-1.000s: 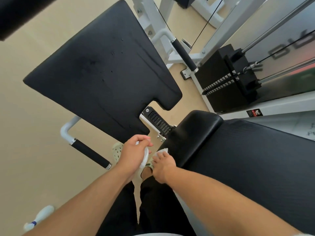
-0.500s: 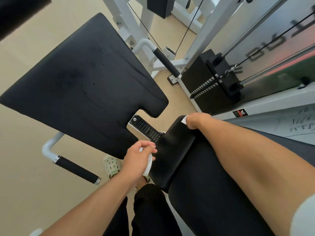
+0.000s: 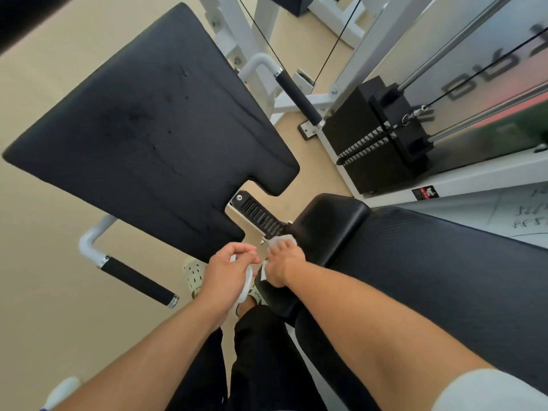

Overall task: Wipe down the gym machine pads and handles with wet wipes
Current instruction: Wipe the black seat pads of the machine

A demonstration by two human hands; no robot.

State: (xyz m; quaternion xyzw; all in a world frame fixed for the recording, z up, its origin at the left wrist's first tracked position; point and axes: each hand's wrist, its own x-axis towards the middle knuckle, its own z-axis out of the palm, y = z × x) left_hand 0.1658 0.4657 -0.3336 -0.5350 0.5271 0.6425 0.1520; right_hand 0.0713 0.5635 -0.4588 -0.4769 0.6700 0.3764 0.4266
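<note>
Wipe [image 3: 281, 241] pressed under right hand [image 3: 284, 264] against near-left edge of small black pad [image 3: 326, 226], white corners sticking out above fingers and below palm; fingers bent down over wipe, holding it to pad. Left hand [image 3: 226, 269] just beside right, curled around white object [image 3: 246, 284], maybe wipe pack, cannot tell. Small pad joined long ribbed bench pad [image 3: 430, 277] running right. Large black back pad [image 3: 148, 134] up-left, apart from hands, slotted adjuster rail [image 3: 261, 215] between it and small pad. Black foam handles: one lower-left [image 3: 138, 281] on white tube, one upper-centre [image 3: 298, 96]. Weight stack [image 3: 376, 137] with cable and guide rods at right. Pale perforated shoe [image 3: 194, 274] on beige floor [image 3: 35, 262] below left hand
</note>
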